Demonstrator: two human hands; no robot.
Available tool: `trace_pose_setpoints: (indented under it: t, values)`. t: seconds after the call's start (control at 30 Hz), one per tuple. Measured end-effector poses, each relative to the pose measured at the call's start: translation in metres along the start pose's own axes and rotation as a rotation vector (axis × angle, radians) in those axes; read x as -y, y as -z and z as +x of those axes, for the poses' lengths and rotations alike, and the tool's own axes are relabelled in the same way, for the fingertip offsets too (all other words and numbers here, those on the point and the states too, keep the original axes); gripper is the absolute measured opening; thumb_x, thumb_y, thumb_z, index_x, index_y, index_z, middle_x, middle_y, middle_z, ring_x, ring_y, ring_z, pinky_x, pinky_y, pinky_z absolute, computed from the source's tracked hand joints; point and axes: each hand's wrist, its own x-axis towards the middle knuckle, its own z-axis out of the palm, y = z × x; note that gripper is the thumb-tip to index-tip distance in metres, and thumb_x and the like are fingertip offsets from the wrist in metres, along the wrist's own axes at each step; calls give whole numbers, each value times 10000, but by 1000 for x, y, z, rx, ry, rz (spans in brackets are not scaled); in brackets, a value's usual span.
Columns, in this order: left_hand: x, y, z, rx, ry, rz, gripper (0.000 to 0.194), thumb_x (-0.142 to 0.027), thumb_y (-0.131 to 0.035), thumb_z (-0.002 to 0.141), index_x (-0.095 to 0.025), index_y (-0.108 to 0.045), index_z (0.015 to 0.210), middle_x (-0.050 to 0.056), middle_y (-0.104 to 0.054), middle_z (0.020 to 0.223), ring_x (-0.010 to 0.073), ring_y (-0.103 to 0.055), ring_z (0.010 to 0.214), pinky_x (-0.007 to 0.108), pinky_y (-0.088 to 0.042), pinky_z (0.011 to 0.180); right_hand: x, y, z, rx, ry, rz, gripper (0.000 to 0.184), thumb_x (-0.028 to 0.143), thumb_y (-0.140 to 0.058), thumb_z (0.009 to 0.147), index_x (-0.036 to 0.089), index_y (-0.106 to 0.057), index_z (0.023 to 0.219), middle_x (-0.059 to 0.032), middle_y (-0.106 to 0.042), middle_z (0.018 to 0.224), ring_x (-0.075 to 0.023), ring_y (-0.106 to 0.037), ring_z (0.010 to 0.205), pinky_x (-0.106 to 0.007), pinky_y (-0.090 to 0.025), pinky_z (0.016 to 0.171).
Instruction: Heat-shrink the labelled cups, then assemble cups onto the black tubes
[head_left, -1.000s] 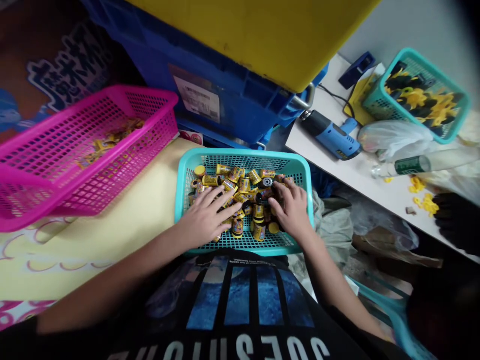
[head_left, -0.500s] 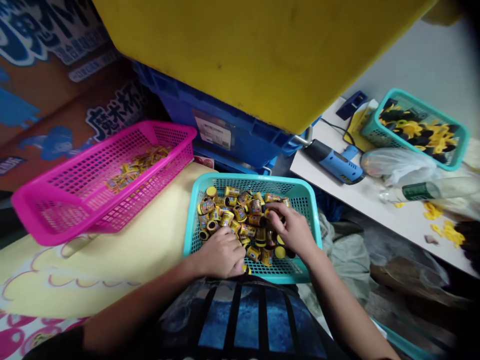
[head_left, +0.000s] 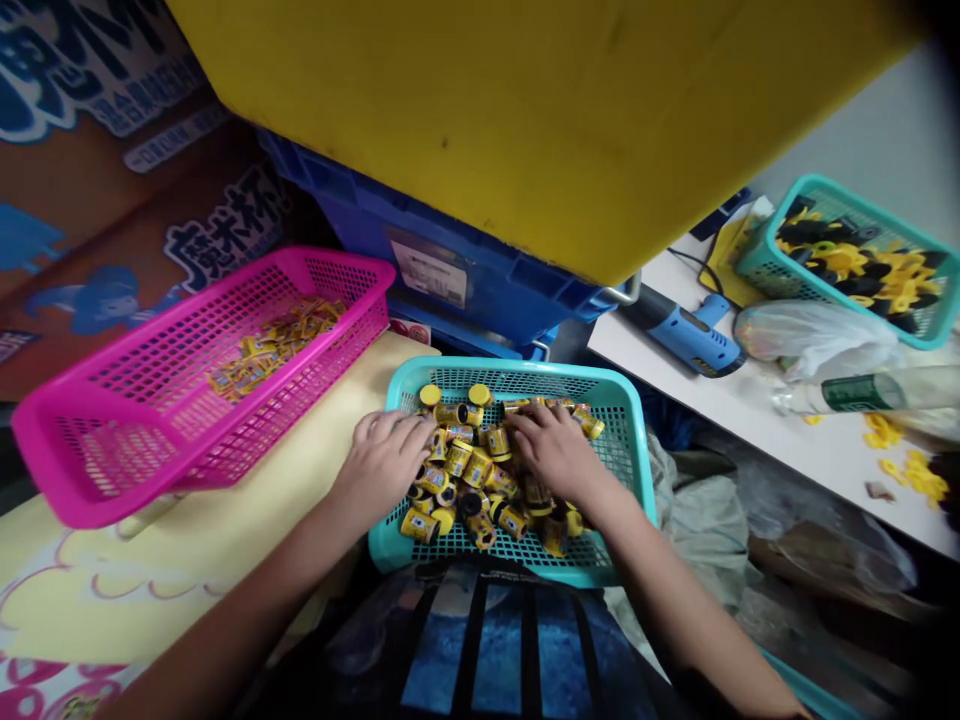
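Since half a second ago: left hand [head_left: 386, 455] went from the near edge out to the left rim. Right hand [head_left: 559, 445] shifted slightly inward, fingers now flatter over the heap. Containers got reshuffled; two now show yellow ends along the far side.

Counts: 2 hands. 1 heap of small yellow printed containers [head_left: 478, 467], well over twenty visible; exact number no, they overlap and the hands cover some. 1 near turquoise basket [head_left: 517, 367] under the hands, 1 far turquoise basket [head_left: 761, 265] at upper right with black and yellow parts [head_left: 862, 265], too mixed to count. 1 pink basket [head_left: 75, 430] with a pile of flat yellow pieces [head_left: 277, 345], also uncountable. 1 blue heat gun [head_left: 694, 335], 1 bottle [head_left: 859, 392].

Position: containers are inside the near turquoise basket, mostly between the hands and a bit nearer the body. Left hand sits across the left rim, fingertips at the heap's left edge. Right hand is over the right half, containers under its fingers.

Hand state: both have fingers bent downward, tips hidden among containers. Can't tell if either grips one.
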Motion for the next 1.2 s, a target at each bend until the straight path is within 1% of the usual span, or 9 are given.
trace_pose_setpoints:
  t: [0.1,0.23,0.33,0.43,0.63,0.8,0.93,1.1,1.2]
  values:
    - [2,4,-9,-36,-18,-105,343,-289,-379,989,-120,-586,1203,139,-692,1058,282,-583,987,441,-396,884,-16,4,-23,-46,-89,101,364,221,-442,967,142,-624,1272,-134,-627,1124,-284,-537,1018,-487,-436,944]
    - [-4,15,-17,-49,-116,-219,393,-387,-343,1007,-127,-621,1104,89,-686,864,239,-579,828,388,-403,783,-20,9,-36,-33,-98,238,219,285,-513,966,203,-715,959,-57,-672,897,-216,-587,872,-420,-459,873]
    - [-13,13,-20,-40,-204,-249,463,-530,-406,975,-149,-655,1057,67,-672,820,230,-569,797,388,-394,782,-4,21,-21,-94,36,250,281,405,-539,965,224,-727,862,-64,-670,1068,-264,-544,1060,-477,-411,950]
    - [-26,0,-21,16,-228,-205,585,-609,-421,939,-135,-625,1214,136,-669,1103,283,-570,1004,447,-401,908,25,27,16,-97,216,291,312,398,-460,1005,214,-700,1080,-79,-596,1263,-237,-493,1179,-436,-388,1037]
    - [-31,-15,-33,142,-126,-111,456,-444,-475,955,-155,-621,1276,156,-580,1337,329,-492,1211,481,-413,1001,53,-4,66,175,236,216,449,370,-507,988,192,-479,1399,-98,-576,1300,-292,-446,1260,-491,-332,1061]
    - [-22,-5,-43,224,-143,-113,419,-158,-417,937,-96,-563,1325,136,-649,1227,264,-553,1128,411,-447,996,42,-14,59,280,165,169,531,336,-623,892,136,-475,1361,-172,-587,1225,-321,-489,1213,-520,-327,1032]
    - [-24,0,-36,327,-155,-37,356,-164,-502,925,-92,-606,1259,141,-682,1148,269,-606,1046,419,-499,910,49,-16,67,322,147,153,572,304,-736,764,117,-542,1269,-170,-629,1073,-350,-504,1167,-535,-333,1017]
    - [-17,5,-38,102,-276,-128,267,-148,-527,943,-147,-668,1170,95,-717,1164,223,-661,1018,377,-538,880,47,-7,59,260,191,229,497,322,-748,790,189,-572,1235,-101,-628,1120,-292,-495,1183,-494,-336,1051]
    - [-13,8,-46,-102,-196,-304,211,-242,-552,962,-164,-699,1092,71,-744,1117,179,-694,999,313,-569,866,36,13,36,131,148,295,493,370,-636,897,220,-491,1344,-103,-578,1236,-266,-473,1218,-468,-370,1054]
